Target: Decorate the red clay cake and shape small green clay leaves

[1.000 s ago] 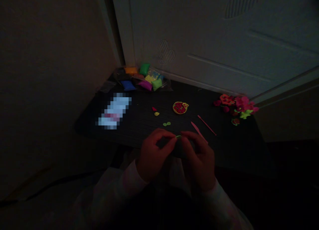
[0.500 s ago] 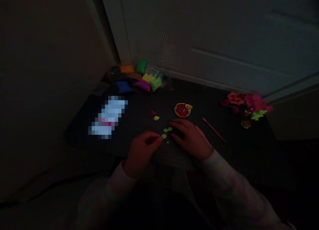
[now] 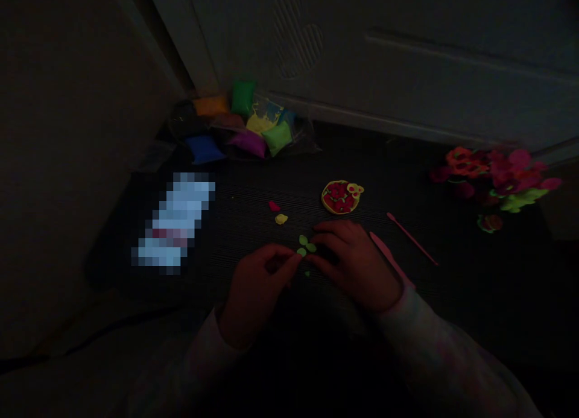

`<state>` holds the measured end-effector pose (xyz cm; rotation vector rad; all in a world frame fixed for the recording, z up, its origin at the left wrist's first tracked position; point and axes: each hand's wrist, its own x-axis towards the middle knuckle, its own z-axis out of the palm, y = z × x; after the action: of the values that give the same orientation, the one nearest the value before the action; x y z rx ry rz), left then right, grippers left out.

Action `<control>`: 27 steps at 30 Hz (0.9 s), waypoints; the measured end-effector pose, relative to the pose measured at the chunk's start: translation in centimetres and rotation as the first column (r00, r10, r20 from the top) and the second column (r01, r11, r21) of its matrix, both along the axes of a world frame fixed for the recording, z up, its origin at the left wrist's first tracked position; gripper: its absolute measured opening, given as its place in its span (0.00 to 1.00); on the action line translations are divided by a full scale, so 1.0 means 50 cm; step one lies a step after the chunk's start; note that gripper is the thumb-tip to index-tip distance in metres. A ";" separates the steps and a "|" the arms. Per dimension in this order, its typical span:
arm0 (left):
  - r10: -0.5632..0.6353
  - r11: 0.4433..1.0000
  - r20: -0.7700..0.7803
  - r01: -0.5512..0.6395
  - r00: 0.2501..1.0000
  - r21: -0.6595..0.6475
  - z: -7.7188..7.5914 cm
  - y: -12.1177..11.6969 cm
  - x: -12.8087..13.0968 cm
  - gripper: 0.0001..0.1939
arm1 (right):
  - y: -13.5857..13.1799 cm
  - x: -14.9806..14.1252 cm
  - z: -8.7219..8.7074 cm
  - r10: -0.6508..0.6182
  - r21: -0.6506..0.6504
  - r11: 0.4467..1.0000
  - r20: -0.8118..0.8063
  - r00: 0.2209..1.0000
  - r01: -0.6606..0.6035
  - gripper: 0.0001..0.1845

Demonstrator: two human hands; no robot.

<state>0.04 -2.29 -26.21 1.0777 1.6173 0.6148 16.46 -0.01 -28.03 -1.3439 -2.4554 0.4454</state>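
Three small light-green clay leaves meet in a cluster between my hands, low over the dark table. My left hand pinches the lower-left leaf between thumb and fingertips. From the other side, my right hand has its thumb and index finger at the right-hand leaf, seemingly closed on its edge. A tiny green clay bit lies just below them. Beyond my hands are a red clay piece, a yellow clay piece and a round yellow-rimmed clay dish with red filling.
A pink flat tool lies beside my right hand, and a thin pink stick tool farther right. Clay flowers stand at the right. Colourful clay packets lie at the back left, near a bright blurred-out screen.
The leaves have come together into a three-leaf cluster. My right hand's fingertips have closed in on the right leaf. The camera view has moved nearer to the table.
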 end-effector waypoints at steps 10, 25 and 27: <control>-0.215 0.911 -0.467 0.348 0.858 0.220 -0.018 -0.010 -0.041 0.10 | -0.005 0.012 -0.001 0.030 -0.032 0.999 -0.037 0.999 -0.031 0.14; -0.218 0.697 -0.653 0.584 0.725 0.416 -0.041 0.038 -0.022 0.09 | -0.006 0.012 -0.003 -0.016 -0.041 0.999 -0.100 0.995 0.012 0.12; -0.214 0.700 -0.646 0.576 0.733 0.421 -0.041 0.035 -0.020 0.08 | -0.006 0.011 -0.004 -0.019 -0.038 0.999 -0.097 0.995 0.016 0.12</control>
<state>-0.98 -0.54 -28.28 2.2186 1.5826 0.5363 17.02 -0.29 -28.24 -1.3248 -2.3654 0.5415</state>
